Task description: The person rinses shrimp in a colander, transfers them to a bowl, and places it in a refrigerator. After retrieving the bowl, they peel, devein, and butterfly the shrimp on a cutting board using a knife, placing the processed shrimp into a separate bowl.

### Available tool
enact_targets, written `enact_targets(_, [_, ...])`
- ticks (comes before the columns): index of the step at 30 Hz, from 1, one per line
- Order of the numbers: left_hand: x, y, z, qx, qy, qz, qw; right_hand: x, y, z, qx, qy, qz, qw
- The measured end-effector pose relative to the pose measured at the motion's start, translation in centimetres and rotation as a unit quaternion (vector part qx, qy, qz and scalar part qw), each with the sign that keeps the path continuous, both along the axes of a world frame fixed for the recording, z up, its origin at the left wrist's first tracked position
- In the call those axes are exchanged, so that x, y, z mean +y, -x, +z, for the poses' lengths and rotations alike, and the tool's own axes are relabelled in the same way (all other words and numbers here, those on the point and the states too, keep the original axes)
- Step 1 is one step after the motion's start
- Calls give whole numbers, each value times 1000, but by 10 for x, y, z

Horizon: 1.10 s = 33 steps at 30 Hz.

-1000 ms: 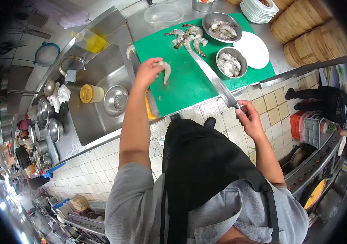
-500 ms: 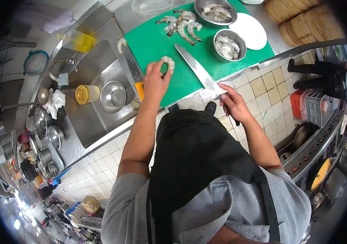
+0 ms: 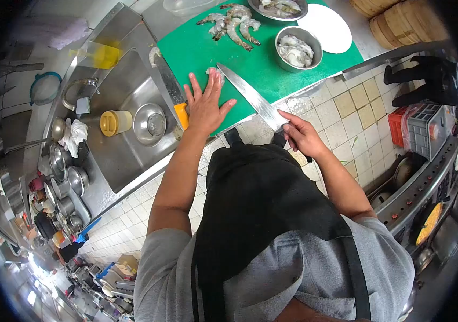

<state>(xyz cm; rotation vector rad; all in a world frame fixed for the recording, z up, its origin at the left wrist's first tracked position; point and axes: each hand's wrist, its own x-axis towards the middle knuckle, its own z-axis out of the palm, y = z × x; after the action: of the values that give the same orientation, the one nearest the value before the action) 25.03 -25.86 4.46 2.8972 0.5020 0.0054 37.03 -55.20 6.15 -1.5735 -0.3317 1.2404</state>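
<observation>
My left hand (image 3: 206, 104) lies flat with its fingers spread near the left side of the green cutting board (image 3: 186, 45). Its fingertips rest over a peeled shrimp (image 3: 215, 71), mostly hidden beneath them. In my right hand (image 3: 302, 135) is the handle of a large kitchen knife (image 3: 251, 97). The blade slants across the board, its tip close to the shrimp and my left fingertips. Farther back on the board sits a pile of shrimp (image 3: 234, 26) with tails on. To the right stands a metal bowl (image 3: 317, 56) holding peeled shrimp (image 3: 295, 51).
A second metal bowl (image 3: 303, 11) and a white plate (image 3: 325, 29) are at the back right, near bamboo steamers (image 3: 409, 29). The sink (image 3: 116, 161) on the left holds a yellow-lidded container (image 3: 109, 123) and a bowl (image 3: 149, 124). An orange handle (image 3: 181, 114) lies beside the board. Another person (image 3: 425, 80) stands at right.
My left hand has gone from pinching the curled shrimp to lying flat over it. The knife tip has come closer to the shrimp. The view has shifted slightly.
</observation>
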Motion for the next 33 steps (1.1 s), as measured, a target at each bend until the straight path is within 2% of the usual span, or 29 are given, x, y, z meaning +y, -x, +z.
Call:
enact_targets(15, [1, 1, -4, -17, 3, -3, 1000, 3, 0, 0, 8, 3, 3, 1000])
enact_targets(25, [3, 1, -6, -29, 19, -6, 999, 56, -2, 3, -43, -5, 29, 999])
enact_targets(33, [-1, -1, 0, -7, 25, 25, 999, 31, -5, 20, -16, 22, 79, 996])
